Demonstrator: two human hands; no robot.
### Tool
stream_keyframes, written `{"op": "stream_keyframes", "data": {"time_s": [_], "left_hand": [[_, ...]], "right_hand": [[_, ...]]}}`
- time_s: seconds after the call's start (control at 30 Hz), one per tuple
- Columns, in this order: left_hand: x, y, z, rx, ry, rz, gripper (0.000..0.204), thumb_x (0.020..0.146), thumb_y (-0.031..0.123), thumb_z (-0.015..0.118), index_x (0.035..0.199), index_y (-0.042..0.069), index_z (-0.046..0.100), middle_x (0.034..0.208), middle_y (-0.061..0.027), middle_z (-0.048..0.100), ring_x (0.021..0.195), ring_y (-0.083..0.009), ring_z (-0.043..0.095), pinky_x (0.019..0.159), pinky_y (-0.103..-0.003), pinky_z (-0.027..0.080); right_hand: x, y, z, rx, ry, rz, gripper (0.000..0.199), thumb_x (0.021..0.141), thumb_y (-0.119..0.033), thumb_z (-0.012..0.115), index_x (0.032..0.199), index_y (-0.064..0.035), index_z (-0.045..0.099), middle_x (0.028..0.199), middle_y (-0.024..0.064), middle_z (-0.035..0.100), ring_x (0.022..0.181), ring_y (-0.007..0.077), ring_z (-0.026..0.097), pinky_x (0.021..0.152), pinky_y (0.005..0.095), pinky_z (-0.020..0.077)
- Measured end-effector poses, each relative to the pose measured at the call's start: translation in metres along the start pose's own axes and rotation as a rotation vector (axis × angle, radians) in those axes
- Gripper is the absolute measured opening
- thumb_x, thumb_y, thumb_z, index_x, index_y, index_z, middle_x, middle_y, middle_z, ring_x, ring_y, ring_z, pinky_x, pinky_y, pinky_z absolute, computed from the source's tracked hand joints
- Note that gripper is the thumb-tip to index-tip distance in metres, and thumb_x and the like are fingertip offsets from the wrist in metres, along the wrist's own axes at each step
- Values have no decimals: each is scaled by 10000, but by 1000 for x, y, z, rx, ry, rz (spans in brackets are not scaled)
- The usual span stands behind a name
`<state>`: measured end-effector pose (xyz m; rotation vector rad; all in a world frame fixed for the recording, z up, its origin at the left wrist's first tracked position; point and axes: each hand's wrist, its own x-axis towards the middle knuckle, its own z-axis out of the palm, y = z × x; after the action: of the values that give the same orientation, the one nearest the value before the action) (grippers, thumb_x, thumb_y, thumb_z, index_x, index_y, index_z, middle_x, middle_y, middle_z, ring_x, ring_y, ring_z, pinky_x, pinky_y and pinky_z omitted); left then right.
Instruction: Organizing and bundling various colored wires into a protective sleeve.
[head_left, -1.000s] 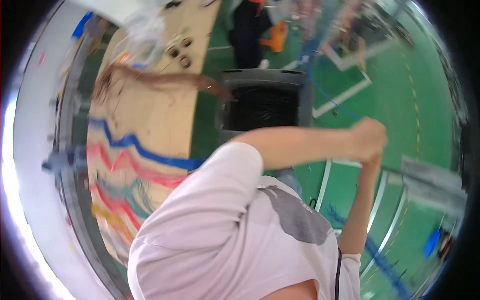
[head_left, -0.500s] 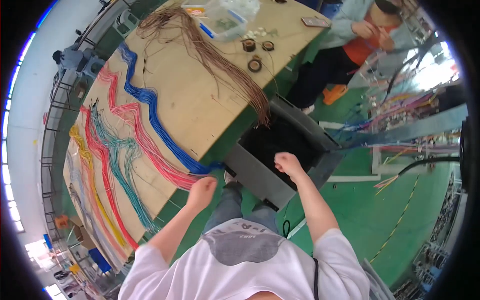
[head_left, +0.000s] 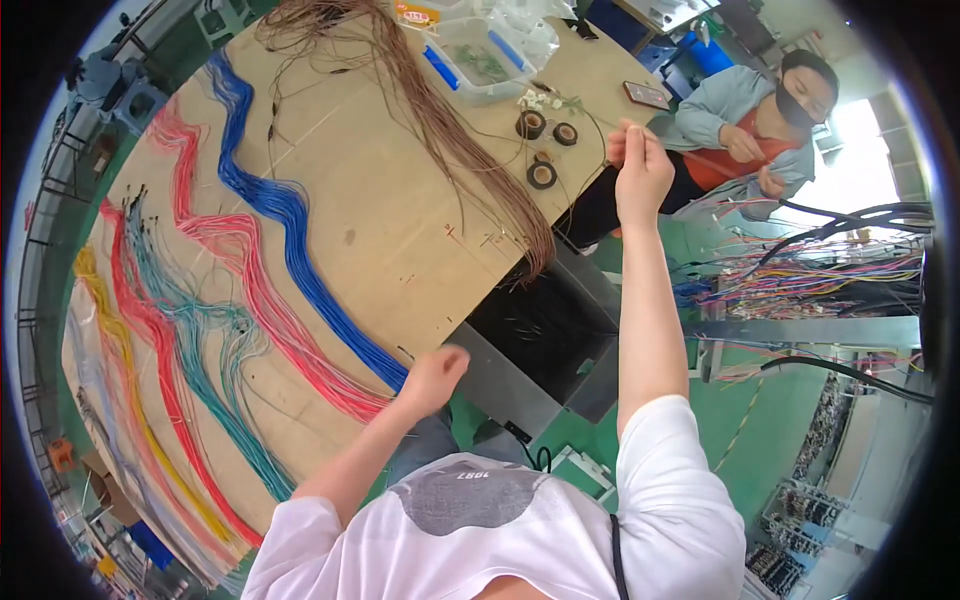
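Note:
My right hand is raised at the end of an outstretched arm, far right of the black bin. Its fingers are closed in a pinch; anything between them is too fine to make out. Closer to me, my left hand is closed too, beside the bin's near left wall and the lower end of a blue wire bundle. What it holds, if anything, is hidden. A brown wire bundle runs across the table, its end hanging over the bin's opening.
Pink, teal, red and yellow wire bundles lie along the wooden table. Tape rolls, a clear plastic box and a phone sit farther back. A seated person works beyond; loose wires hang at right.
My right hand has swung up and away from above the bin, toward the far right. My left hand has shifted slightly right. The whole view has turned and moved somewhat.

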<state>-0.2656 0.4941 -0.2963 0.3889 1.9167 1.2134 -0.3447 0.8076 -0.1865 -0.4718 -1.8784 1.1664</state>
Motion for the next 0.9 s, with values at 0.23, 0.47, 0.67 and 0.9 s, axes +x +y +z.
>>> {"op": "stream_keyframes", "data": {"time_s": [0.23,0.47,0.67,0.9], "left_hand": [[130,131,-4,-813,-123,282,687,840,468,377,1284,-23,192,1315,-147,268,1197,-195,280,981,-300,197],[144,156,37,-1023,-169,-65,430,837,406,420,1069,45,404,939,-46,545,807,-110,492,610,-241,350],[172,137,36,-1201,96,-122,265,829,320,434,801,66,501,691,-17,513,619,-104,482,508,-236,324],[144,27,-36,-1202,286,-210,160,833,163,423,884,46,519,782,-49,556,778,-164,536,649,-289,435]], "right_hand": [[-43,-39,-25,110,-436,322,233,865,-181,447,874,21,563,723,56,576,603,98,535,556,207,423],[-57,-43,-47,266,-283,385,237,871,-192,429,853,8,553,691,56,561,594,105,527,565,209,421],[-72,-66,-100,287,18,248,212,857,-195,451,857,-4,545,639,48,524,552,118,488,511,230,393],[-160,51,-320,399,828,546,225,828,-181,481,938,14,462,850,114,543,822,207,541,729,284,473]]}}
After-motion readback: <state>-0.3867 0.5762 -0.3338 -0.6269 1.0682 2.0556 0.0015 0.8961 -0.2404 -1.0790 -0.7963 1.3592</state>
